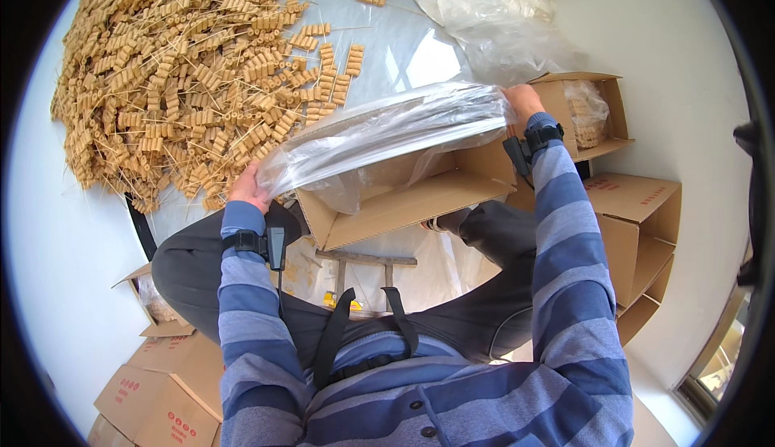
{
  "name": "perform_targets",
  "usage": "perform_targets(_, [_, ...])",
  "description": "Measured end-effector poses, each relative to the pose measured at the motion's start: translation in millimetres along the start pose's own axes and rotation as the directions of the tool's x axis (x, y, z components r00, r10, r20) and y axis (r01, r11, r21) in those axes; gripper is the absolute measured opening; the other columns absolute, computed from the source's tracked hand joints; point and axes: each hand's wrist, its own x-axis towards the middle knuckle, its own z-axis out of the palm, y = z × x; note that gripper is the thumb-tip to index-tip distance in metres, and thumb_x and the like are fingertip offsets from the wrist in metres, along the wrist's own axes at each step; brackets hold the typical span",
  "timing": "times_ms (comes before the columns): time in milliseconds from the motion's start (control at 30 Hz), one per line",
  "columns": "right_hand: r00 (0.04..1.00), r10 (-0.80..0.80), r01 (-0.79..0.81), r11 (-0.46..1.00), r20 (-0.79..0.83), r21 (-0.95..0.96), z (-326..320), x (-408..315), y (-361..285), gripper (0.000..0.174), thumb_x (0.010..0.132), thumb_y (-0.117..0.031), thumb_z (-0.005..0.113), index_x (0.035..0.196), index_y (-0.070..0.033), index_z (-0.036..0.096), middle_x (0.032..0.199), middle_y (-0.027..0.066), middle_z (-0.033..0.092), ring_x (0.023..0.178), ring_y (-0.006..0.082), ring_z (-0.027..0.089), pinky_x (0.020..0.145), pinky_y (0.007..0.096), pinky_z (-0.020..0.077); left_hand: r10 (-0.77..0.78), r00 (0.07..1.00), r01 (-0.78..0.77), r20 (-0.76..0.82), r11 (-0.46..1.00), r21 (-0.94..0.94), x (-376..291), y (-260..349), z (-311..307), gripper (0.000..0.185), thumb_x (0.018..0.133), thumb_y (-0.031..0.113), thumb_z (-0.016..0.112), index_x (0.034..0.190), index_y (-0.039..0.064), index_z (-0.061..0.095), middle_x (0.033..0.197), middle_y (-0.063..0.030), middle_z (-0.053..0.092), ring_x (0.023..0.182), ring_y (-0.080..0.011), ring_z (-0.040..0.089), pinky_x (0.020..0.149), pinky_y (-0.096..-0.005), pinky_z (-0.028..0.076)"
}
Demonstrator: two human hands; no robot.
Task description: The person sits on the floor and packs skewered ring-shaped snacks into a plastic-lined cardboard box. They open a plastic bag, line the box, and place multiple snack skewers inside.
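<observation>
A clear plastic bag (387,135) is stretched between my hands above an open cardboard box (387,217). My left hand (249,189) grips its left end, close to the pile's lower edge. At the other end, my right hand (522,100) holds the plastic beyond the box's right corner. Part of the film hangs down into the box, which stands between my knees. A large heap of tan rolled pieces on thin sticks (181,77) covers the left of the shiny table, with a few sticks of them (354,59) lying apart near its right side.
Crumpled plastic bags (496,17) lie at the back right. A box with bagged pieces (584,114) is beside my right hand, above stacked open boxes (636,235). Printed cartons (163,386) stand at lower left. A wooden stool frame (366,259) is below the box.
</observation>
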Motion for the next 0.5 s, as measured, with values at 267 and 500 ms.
perform_targets(267, [0.942,0.173,-0.255,0.926,0.288,0.279,-35.6,-64.9,17.9,0.041,0.095,-0.04,0.063,0.104,-0.001,0.073,0.092,0.0129,0.074,0.082,0.0239,0.069,0.072,0.0353,0.0536,-0.131,0.982,0.138,0.138,0.989,-0.044,-46.0,-34.0,1.5,0.033,0.105,0.03,0.05,0.12,0.004,0.062,0.11,-0.0111,0.07,0.097,-0.0267,0.068,0.088,-0.0412,0.057])
perform_targets(500, [0.707,-0.392,-0.603,0.099,0.588,0.791,-50.1,-130.6,28.9,0.049,0.089,-0.059,0.066,0.099,-0.01,0.064,0.087,0.0016,0.068,0.078,0.0171,0.065,0.071,0.0317,0.054,-0.04,0.938,0.069,0.344,0.995,-0.074,-118.0,-47.8,7.2,0.031,0.098,0.033,0.062,0.117,0.009,0.064,0.104,-0.0012,0.07,0.084,-0.0129,0.065,0.064,-0.0273,0.05])
